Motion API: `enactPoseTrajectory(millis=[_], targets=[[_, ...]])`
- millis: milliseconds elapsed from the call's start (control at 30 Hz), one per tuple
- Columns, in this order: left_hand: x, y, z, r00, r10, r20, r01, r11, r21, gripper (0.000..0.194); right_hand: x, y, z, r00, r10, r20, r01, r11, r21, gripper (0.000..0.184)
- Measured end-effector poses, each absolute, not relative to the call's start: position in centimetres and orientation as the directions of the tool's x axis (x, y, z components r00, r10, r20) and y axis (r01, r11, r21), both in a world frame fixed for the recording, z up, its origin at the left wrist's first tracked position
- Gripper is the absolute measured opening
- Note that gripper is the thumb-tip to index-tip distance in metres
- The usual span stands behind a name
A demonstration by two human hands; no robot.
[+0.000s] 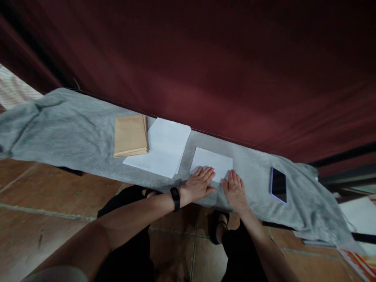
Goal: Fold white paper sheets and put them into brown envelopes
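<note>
A small folded white sheet lies on a grey cloth that covers a narrow bench. My left hand lies flat on the sheet's near left edge, fingers stretched out and together. My right hand lies flat at the sheet's near right corner, fingers straight. Neither hand grips anything. A black band is on my left wrist.
To the left lie a stack of white paper and a pile of brown envelopes. A phone in a lilac case lies to the right. A dark red curtain hangs behind. Tiled floor below; more papers at far right.
</note>
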State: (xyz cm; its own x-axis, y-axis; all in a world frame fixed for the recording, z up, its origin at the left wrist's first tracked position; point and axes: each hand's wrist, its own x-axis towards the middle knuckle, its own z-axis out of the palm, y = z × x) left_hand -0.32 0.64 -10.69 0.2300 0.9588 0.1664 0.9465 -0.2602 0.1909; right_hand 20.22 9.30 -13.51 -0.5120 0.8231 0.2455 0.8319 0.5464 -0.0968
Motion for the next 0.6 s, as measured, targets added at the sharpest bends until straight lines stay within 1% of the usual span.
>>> enactPoseTrajectory(millis=[100,200,267,367,500,600], targets=[[-0.3,0.6,-10.7,0.226,0.960,0.167,0.945,-0.258,0.202,0.063,18.9,8.4,-12.6,-0.535,0.812,0.232,0.805,0.573,-0.151,0.062],[0.0,0.6,-10.9,0.210,0.968,0.135,0.950,-0.235,0.204,0.061,16.8,7.0,-12.2,-0.624,0.743,0.242,0.706,0.669,-0.233,0.063],[0.2,0.6,-11.1,0.201,0.973,0.114,0.958,-0.220,0.185,0.060,15.8,6.2,-12.3,-0.663,0.705,0.252,0.655,0.709,-0.261,0.061],[0.5,0.6,-11.5,0.182,0.976,0.123,0.968,-0.199,0.152,0.061,15.4,5.3,-12.4,-0.662,0.702,0.264,0.655,0.712,-0.252,0.059],[0.4,0.5,-11.6,0.180,0.969,0.169,0.969,-0.204,0.141,0.059,16.6,4.9,-12.5,-0.632,0.714,0.302,0.693,0.695,-0.192,0.059],[0.3,0.5,-11.8,0.173,0.963,0.207,0.972,-0.200,0.121,0.058,17.4,5.0,-12.7,-0.582,0.742,0.334,0.740,0.653,-0.160,0.061]])
